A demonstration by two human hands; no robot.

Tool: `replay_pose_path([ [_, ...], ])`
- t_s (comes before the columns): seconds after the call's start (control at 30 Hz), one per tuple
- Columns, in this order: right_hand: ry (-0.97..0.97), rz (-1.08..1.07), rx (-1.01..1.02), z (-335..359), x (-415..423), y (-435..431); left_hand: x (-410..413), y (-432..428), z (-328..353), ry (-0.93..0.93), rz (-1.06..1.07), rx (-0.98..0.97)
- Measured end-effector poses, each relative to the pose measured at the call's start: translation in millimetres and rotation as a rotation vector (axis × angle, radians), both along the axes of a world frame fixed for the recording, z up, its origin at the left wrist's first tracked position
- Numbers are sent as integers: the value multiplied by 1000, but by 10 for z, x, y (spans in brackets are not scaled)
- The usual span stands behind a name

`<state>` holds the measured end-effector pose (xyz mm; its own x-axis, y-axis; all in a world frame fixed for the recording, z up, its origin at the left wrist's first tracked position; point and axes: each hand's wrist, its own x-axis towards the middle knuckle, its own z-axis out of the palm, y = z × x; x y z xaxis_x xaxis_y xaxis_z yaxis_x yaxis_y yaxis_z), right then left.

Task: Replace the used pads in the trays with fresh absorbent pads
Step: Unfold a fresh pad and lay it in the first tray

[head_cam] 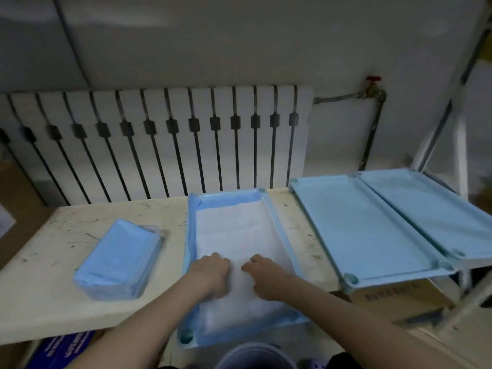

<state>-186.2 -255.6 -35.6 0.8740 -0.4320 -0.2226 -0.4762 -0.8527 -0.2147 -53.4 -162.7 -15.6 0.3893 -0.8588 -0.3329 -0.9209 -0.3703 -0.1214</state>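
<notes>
The left arm [149, 323] and the right arm [335, 310] are bare and reach forward, closer together at the hands. The left hand [210, 274] and the right hand [266, 279] lie backs up, side by side, not touching. The right fingers [249, 267] stretch toward the left hand; the left fingers [222, 262] bend down, tips hidden
</notes>
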Motion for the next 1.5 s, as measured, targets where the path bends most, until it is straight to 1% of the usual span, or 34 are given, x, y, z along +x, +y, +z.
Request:
replay_pose_path([
  [0.07,49,-56,-71,55,-161,127,-101,160,23,-75,-4,46],
  [0.13,140,-76,-134,104,-304,191,-148,304,57,-108,25,121],
  [0.2,188,-86,-140,113,-420,207,-139,413,68,-74,71,181],
  [0.27,182,-114,-104,93,-500,216,-136,500,77,-18,108,197],
  [0.33,133,-145,-69,100,-553,237,-164,552,101,6,118,167],
  [0.4,38,-131,-84,174,-577,316,-245,571,185,-19,95,46],
  [0.47,-15,-47,-74,231,-569,397,-326,554,266,-84,32,-77],
  [0.5,21,2,-48,242,-567,445,-368,574,303,-98,5,-63],
  [0.6,205,112,-21,270,-600,518,-427,660,256,-65,26,158],
  [0.67,276,137,-79,300,-660,481,-418,721,217,-53,34,210],
  [0.8,376,205,-304,363,-787,388,-427,769,307,26,43,209],
  [0.9,339,223,-371,316,-818,346,-453,774,379,61,35,231],
  [1.0,293,221,-362,303,-841,322,-423,806,378,74,32,239],
  [1.17,156,183,-355,202,-971,274,-451,853,340,34,13,245],
  [1.27,164,189,-302,156,-982,274,-479,832,347,14,8,253],
  [1.33,207,170,-193,248,-945,242,-488,805,375,34,25,250],
  [1.37,202,140,-118,307,-912,222,-483,790,381,55,37,231],
  [1.43,84,64,-35,421,-818,203,-445,754,374,85,55,122],
  [1.5,-67,-5,-86,455,-668,172,-371,687,351,40,39,-52],
])
